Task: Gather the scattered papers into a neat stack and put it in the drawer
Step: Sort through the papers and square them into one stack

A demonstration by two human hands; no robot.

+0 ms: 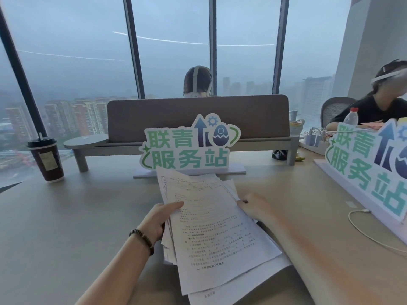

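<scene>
A loose, uneven bundle of printed white papers (211, 227) is held above the beige table (66, 227) in the middle of the view. My left hand (157, 220), with a dark bead bracelet on the wrist, grips the bundle's left edge, thumb on the top sheet. My right hand (255, 206) holds the right edge, its fingertips tucked under the sheets. The sheets are fanned out, with corners sticking out at the top and bottom. No drawer is in view.
A green-lettered sign (189, 148) stands just behind the papers; a second sign (370, 170) stands at the right with a white cable (361, 230) beside it. A dark coffee cup (46, 159) is at the left. Two people sit beyond a grey divider (198, 115).
</scene>
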